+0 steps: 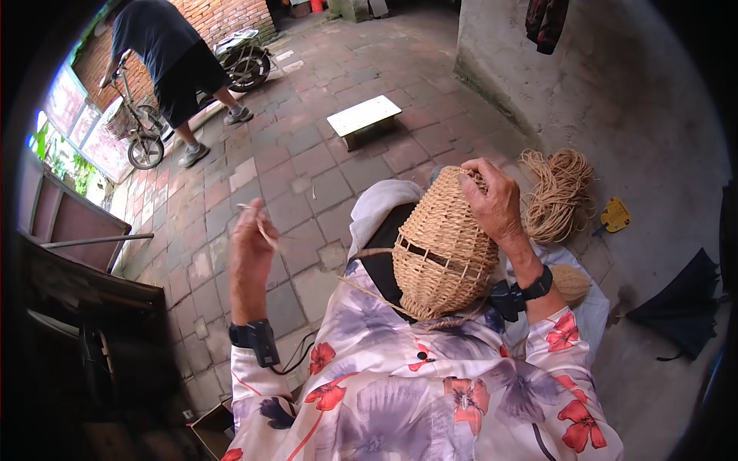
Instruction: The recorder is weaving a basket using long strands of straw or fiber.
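A tan woven basket (442, 230) rests on its side in my lap, with a dark gap across its weave. My right hand (492, 198) grips its far end, fingers curled over the edge. Raised out to the left, away from the basket, my left hand (254, 234) has its fingers closed on a thin pale strand, partly blurred. A flat strand (374, 252) sticks out leftward from the gap in the basket. Another cord (361, 288) trails along the basket's near side. Dark and white cloths lie beneath the basket.
A loose heap of tan cord (560, 192) and a yellow fly swatter (615, 215) lie right. Beside my right elbow is a tan woven piece (569, 284); farther right, a dark umbrella (680, 307). A low white-topped stool (364, 119) stands ahead. Far left, a person handles a bicycle (142, 138).
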The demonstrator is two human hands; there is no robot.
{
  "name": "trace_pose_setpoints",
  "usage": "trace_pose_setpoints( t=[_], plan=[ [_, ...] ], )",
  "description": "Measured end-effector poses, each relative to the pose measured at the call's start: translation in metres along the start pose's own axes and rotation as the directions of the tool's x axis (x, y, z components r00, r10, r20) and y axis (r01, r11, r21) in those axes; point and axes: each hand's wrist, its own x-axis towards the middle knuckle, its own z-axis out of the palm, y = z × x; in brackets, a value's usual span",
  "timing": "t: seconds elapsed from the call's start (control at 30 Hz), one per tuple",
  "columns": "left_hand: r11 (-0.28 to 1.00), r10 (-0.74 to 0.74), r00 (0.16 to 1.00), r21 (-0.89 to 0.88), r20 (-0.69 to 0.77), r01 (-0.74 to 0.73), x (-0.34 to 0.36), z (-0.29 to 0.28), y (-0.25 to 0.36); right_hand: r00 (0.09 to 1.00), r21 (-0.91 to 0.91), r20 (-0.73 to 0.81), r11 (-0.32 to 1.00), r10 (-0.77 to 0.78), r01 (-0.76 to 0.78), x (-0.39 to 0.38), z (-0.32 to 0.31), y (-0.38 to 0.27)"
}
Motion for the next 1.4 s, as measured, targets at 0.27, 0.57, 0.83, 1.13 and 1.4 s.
trace_pose_setpoints(
  t=[0.27,0.57,0.83,1.13,1.4],
  plan=[
    [0.765,-0.499,0.853,0.541,0.155,0.349,-0.032,0.101,-0.075,1.000,-0.002,-0.006,1.000,-0.005,0.004,0.004,0.002,-0.005],
    [0.737,-0.503,0.849,0.593,0.164,0.323,-0.032,0.111,-0.103,0.999,0.022,-0.014,0.999,-0.035,0.036,0.003,-0.001,-0.010],
    [0.727,-0.450,0.872,0.646,0.194,0.231,-0.023,0.113,-0.100,1.000,0.059,-0.005,0.998,-0.028,0.028,0.003,-0.003,-0.012],
    [0.750,-0.523,0.805,0.600,0.279,0.279,-0.013,0.097,-0.107,1.000,0.053,0.005,0.998,-0.028,0.028,0.003,0.000,-0.010],
    [0.714,-0.570,0.791,0.610,0.222,0.344,-0.011,0.098,-0.110,0.999,0.057,0.008,0.998,-0.039,0.038,0.004,0.000,-0.011]
  ],
)
